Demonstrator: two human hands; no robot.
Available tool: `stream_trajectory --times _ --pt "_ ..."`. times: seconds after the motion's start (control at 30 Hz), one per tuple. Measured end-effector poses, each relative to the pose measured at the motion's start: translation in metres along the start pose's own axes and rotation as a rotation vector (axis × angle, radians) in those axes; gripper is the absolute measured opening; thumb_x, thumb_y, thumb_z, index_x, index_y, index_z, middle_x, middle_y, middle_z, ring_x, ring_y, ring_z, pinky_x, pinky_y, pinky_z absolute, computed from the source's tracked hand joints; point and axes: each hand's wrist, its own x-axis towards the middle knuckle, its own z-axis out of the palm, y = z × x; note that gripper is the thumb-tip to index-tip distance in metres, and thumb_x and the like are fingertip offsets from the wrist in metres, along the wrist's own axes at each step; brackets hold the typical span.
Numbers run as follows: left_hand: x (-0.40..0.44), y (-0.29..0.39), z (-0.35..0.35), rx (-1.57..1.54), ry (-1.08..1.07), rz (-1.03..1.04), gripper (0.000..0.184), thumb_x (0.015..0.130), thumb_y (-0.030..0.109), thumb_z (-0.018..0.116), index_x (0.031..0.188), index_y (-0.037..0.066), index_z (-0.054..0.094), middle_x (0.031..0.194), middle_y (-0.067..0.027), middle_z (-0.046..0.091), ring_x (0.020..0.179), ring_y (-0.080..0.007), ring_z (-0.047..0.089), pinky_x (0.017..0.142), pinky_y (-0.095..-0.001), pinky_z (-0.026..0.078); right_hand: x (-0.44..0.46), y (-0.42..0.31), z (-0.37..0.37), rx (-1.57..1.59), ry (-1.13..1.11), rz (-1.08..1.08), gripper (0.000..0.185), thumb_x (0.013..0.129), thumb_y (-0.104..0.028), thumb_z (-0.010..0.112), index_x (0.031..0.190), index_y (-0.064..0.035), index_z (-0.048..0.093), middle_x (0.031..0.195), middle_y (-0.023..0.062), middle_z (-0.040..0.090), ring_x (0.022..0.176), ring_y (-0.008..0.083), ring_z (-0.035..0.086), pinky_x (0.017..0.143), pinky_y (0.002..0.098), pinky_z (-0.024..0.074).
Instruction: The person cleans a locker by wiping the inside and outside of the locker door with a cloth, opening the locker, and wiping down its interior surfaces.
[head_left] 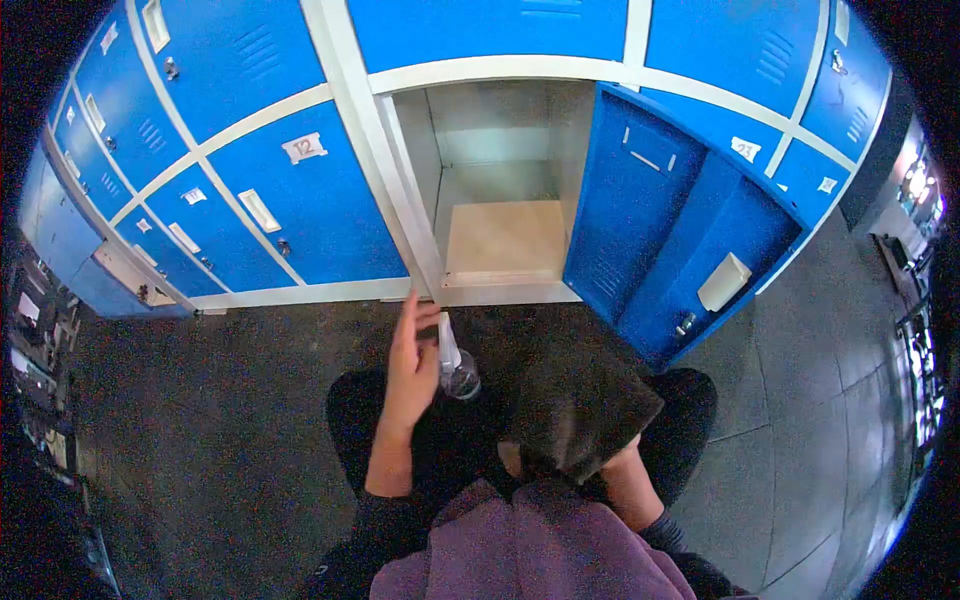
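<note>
My left hand (407,375) is raised in front of the locker's lower left corner, its fingers stretched out and apart. Just to its right is a clear bottle (462,382) with a white upper part (447,338); whether the hand touches it I cannot tell. A dark brown-grey cloth (580,415) hangs over my right hand (625,462), which grips it near the right edge. Most of those fingers are hidden under the fabric. Ahead, a locker compartment (505,240) stands open with a pale board at its bottom. Its blue door (650,190) is swung out to the right.
Closed blue lockers (300,210) with paper number labels line both sides and the row above. Dark floor (200,430) lies around my bent knees. The open door's lower corner hangs close to my right knee (690,400). More equipment shows at the far right edge.
</note>
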Motion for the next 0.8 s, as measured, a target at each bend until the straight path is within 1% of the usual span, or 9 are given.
stream_trajectory --times 0.1,0.13,0.23,0.27,0.37,0.43,0.63,0.7,0.8 --pt "-0.019 -0.060 -0.018 0.536 -0.210 -0.082 0.078 0.072 0.003 0.057 0.139 0.005 0.019 0.129 -0.0222 0.038 0.121 -0.0351 0.037 0.094 -0.0388 0.037 0.001 -0.030 -0.009 -0.187 0.017 -0.166 0.061 0.088 -0.050 0.031 0.135 -0.0115 0.033 0.138 0.0087 0.035 0.125 0.0287 0.035 0.104 0.0473 0.0268" --pt "-0.026 -0.079 -0.016 0.715 -0.301 -0.083 0.080 0.072 0.007 0.061 0.139 0.005 0.018 0.132 -0.0239 0.035 0.125 -0.0379 0.033 0.098 -0.0411 0.034 -0.002 -0.043 -0.030 -0.486 0.179 -0.269 0.059 0.089 -0.048 0.032 0.136 -0.0109 0.031 0.138 0.0092 0.034 0.126 0.0295 0.033 0.105 0.0465 0.0245" --pt "-0.030 -0.074 -0.001 0.427 -0.363 -0.078 0.091 0.067 0.021 0.072 0.138 0.003 0.018 0.136 -0.0269 0.028 0.126 -0.0430 0.027 0.104 -0.0448 0.026 -0.002 -0.075 -0.069 -1.190 0.533 -0.463 0.056 0.091 -0.043 0.033 0.136 -0.0095 0.030 0.138 0.0098 0.034 0.127 0.0304 0.031 0.108 0.0444 0.0198" --pt "-0.030 -0.083 0.009 0.369 -0.295 0.003 0.098 0.064 0.028 0.077 0.138 0.002 0.018 0.134 -0.0258 0.032 0.126 -0.0394 0.030 0.103 -0.0419 0.028 -0.001 -0.084 -0.070 -1.301 0.552 -0.470 0.054 0.091 -0.041 0.034 0.135 -0.0093 0.031 0.138 0.0093 0.035 0.126 0.0297 0.032 0.108 0.0440 0.0195" --pt "-0.020 -0.084 0.039 0.098 -0.147 -0.076 0.089 0.065 0.026 0.077 0.134 0.000 0.027 0.127 -0.0227 0.041 0.120 -0.0354 0.039 0.099 -0.0397 0.033 0.014 -0.109 -0.047 -1.636 0.590 -0.472 0.050 0.091 -0.037 0.037 0.132 -0.0088 0.036 0.135 0.0080 0.038 0.125 0.0277 0.034 0.108 0.0427 0.0187" --pt "-0.014 -0.089 0.052 0.108 -0.072 -0.096 0.083 0.065 0.026 0.077 0.129 -0.001 0.033 0.121 -0.0200 0.045 0.113 -0.0324 0.044 0.096 -0.0383 0.036 0.023 -0.122 -0.049 -1.585 0.576 -0.512 0.048 0.091 -0.035 0.038 0.131 -0.0082 0.037 0.134 0.0083 0.040 0.124 0.0277 0.035 0.107 0.0426 0.0197" --pt "0.002 -0.105 0.062 0.239 -0.019 0.080 0.066 0.066 0.026 0.077 0.118 -0.002 0.045 0.112 -0.0189 0.049 0.104 -0.0333 0.049 0.090 -0.0383 0.040 0.041 -0.132 -0.071 -0.586 0.389 -0.654 0.047 0.091 -0.032 0.039 0.130 -0.0061 0.038 0.132 0.0129 0.041 0.121 0.0314 0.038 0.104 0.0446 0.0273" --pt "0.005 -0.103 0.064 0.308 -0.044 0.111 0.061 0.067 0.024 0.075 0.115 -0.002 0.047 0.111 -0.0191 0.050 0.103 -0.0345 0.050 0.089 -0.0384 0.041 0.036 -0.123 -0.062 -0.250 0.273 -0.613 0.047 0.092 -0.031 0.038 0.131 -0.0059 0.037 0.132 0.0140 0.041 0.121 0.0321 0.039 0.103 0.0453 0.0295" --pt "0.006 -0.100 0.069 0.321 -0.055 0.154 0.050 0.068 0.016 0.071 0.110 -0.001 0.050 0.107 -0.0184 0.052 0.099 -0.0347 0.052 0.087 -0.0382 0.042 0.035 -0.127 -0.062 -0.145 -0.053 -0.521 0.047 0.092 -0.033 0.037 0.131 -0.0060 0.036 0.133 0.0137 0.040 0.121 0.0319 0.039 0.103 0.0460 0.0296"
